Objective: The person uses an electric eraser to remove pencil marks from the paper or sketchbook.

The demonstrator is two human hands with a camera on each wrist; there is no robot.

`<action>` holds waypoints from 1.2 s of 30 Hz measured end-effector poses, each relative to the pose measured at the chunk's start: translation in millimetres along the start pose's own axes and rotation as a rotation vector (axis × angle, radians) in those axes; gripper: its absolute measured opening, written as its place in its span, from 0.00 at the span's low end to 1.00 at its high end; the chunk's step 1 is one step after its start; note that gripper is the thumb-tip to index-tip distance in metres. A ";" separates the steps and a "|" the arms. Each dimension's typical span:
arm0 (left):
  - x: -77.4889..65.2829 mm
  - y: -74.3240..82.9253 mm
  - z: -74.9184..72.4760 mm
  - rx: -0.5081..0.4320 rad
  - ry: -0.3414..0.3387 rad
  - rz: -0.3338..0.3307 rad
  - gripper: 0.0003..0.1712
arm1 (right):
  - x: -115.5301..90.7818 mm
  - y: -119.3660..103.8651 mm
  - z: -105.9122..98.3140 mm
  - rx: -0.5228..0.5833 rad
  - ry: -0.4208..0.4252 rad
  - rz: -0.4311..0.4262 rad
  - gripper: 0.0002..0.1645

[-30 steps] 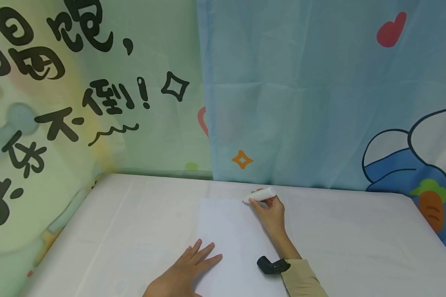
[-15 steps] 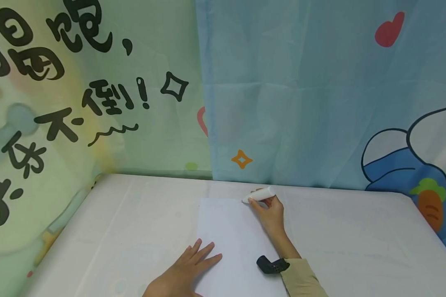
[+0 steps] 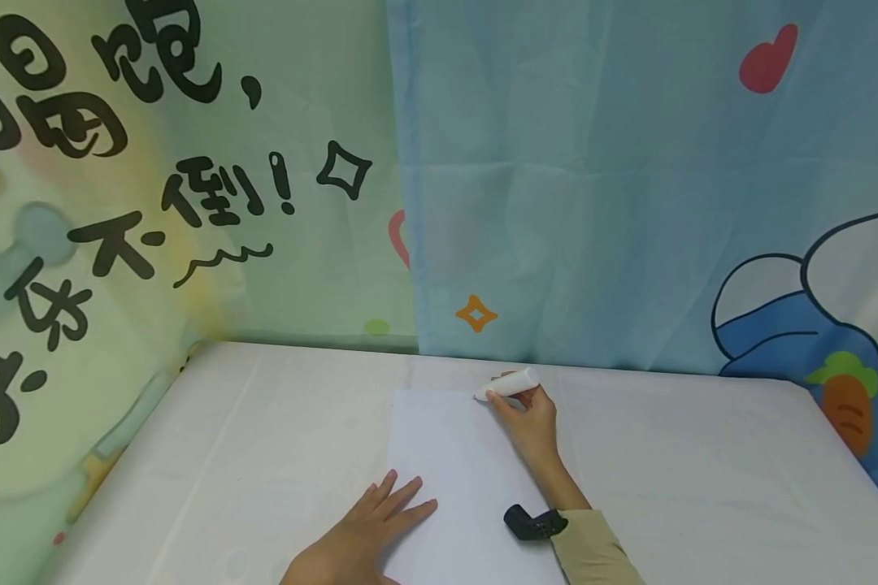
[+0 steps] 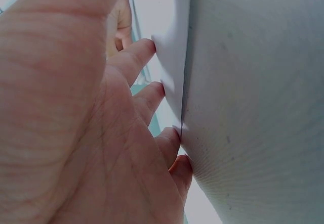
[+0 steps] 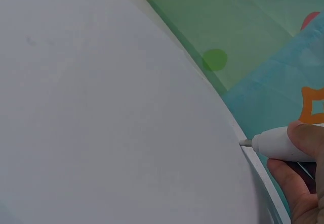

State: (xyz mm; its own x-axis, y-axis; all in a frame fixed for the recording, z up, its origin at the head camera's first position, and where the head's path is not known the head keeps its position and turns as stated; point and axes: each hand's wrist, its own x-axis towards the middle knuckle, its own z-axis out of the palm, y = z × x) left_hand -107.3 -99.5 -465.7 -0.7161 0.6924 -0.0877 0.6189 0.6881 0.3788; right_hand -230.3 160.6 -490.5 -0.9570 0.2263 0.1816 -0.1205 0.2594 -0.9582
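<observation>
The right-hand grip [image 3: 534, 418] pinches a white marker [image 3: 508, 383] between thumb and fingers. The marker is at the far right corner of the white sheet [image 3: 461, 463], tilted, its narrow tip pointing down and left at the sheet's far edge; whether the tip touches the sheet cannot be told. The left-hand grip [image 3: 373, 520] holds nothing: it is spread over the near part of the sheet's left edge, palm down, fingers apart and fingertips resting on the sheet.

A black wrist piece [image 3: 536, 522] sits by the right wrist, above the sheet's right side, next to the cuff of a khaki sleeve [image 3: 598, 548] that reaches in from the sheet's near right.

The sheet lies flat on a white-covered surface [image 3: 702, 455], which extends well past it to left and right. Beyond the sheet hangs a blue cloth [image 3: 593, 203] printed with an orange star [image 3: 476, 305] and, farther right of the sheet, a red heart [image 3: 768, 65] and a carrot [image 3: 849, 414]. Beyond the sheet to the left, a green cloth [image 3: 322, 276] bears large black characters.
</observation>
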 end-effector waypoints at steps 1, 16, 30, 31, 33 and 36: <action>0.0 -0.2 0.2 0.004 0.003 0.004 0.55 | -0.2 -0.1 0.2 -0.004 0.002 -0.003 0.24; -1.1 -0.8 -0.9 -0.009 0.002 0.006 0.55 | -0.2 -0.4 1.2 -0.023 -0.003 -0.025 0.24; 0.1 -1.8 0.0 -0.007 -0.007 0.003 0.55 | -1.2 -1.2 0.8 0.013 -0.007 -0.040 0.24; 0.1 -1.6 -0.1 -0.008 -0.008 0.003 0.55 | -1.1 -1.1 1.0 0.017 -0.005 -0.050 0.23; 0.1 -1.0 -0.3 -0.018 -0.014 -0.003 0.55 | -1.2 -0.6 1.3 0.022 -0.003 -0.064 0.23; 0.2 -0.3 -1.0 -0.029 -0.018 -0.009 0.55 | -0.6 -0.2 1.6 0.029 0.002 -0.081 0.23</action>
State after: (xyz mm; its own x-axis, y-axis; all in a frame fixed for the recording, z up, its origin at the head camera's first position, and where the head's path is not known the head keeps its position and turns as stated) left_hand -108.0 -99.8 -464.9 -0.7158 0.6899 -0.1080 0.6024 0.6882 0.4044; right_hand -230.1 158.9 -490.8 -0.9432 0.2078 0.2591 -0.2051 0.2494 -0.9464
